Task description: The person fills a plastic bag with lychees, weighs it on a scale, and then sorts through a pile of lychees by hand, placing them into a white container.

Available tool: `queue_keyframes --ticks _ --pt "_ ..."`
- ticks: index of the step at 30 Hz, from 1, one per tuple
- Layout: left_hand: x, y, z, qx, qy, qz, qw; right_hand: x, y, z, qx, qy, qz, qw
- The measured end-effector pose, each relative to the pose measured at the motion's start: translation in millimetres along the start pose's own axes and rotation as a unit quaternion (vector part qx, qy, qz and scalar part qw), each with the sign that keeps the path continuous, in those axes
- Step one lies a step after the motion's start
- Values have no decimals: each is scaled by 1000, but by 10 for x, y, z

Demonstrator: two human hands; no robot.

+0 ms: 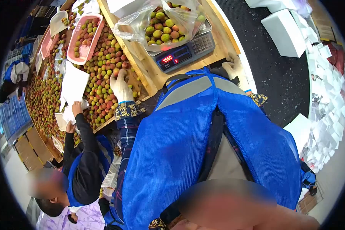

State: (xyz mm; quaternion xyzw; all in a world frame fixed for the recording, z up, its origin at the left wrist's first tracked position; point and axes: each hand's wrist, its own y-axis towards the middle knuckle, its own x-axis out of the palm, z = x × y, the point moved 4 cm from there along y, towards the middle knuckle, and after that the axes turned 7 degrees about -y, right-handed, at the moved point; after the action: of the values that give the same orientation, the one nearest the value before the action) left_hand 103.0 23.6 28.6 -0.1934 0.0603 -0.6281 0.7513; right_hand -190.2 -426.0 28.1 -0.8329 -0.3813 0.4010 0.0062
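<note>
My left hand (121,89), in a white knit glove, reaches into a wide heap of red-green lychees (97,90). Its fingers curl around a lychee (115,72) at the heap's right side. My right hand (235,70), gloved too, rests at the wooden table's right edge with its fingers apart and nothing in them. Between the hands stands a grey digital scale (186,53), its red display lit with what looks like 4560. On the scale sits an open clear plastic bag (136,31) of lychees.
A pink basket (71,50) partly filled with lychees stands on the heap. A co-worker's hands (76,108) hold white material at the left. A dark conveyor belt (280,80) runs along the right, with a white foam box (283,32) and many white pieces beyond.
</note>
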Motion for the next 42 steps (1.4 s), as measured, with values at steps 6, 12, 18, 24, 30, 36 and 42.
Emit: queue_keyframes --ticks 6,12,18,24,30,36,42 --pt "-194 137 78 48 73 42 995 -32 21 -135 -14 -26 -25 999" --pt "36 55 419 194 413 3 890 -46 48 -427 -56 -34 -26 998" --pt "943 543 459 79 172 -105 976 -173 -2 -2076 -295 19 60 954" --pt "1654 652 768 -5 -42 -235 971 330 546 -2928 -427 -168 109 882" --pt "1949 -225 1669 172 65 -307 934 156 538 -3106 -426 103 21 898" --pt "2112 -762 1766 433 311 -321 783 300 508 -3135 -392 -36 -145 908" --pt "2384 -1109 1692 468 446 -322 692 703 739 -2908 -461 -60 -199 863"
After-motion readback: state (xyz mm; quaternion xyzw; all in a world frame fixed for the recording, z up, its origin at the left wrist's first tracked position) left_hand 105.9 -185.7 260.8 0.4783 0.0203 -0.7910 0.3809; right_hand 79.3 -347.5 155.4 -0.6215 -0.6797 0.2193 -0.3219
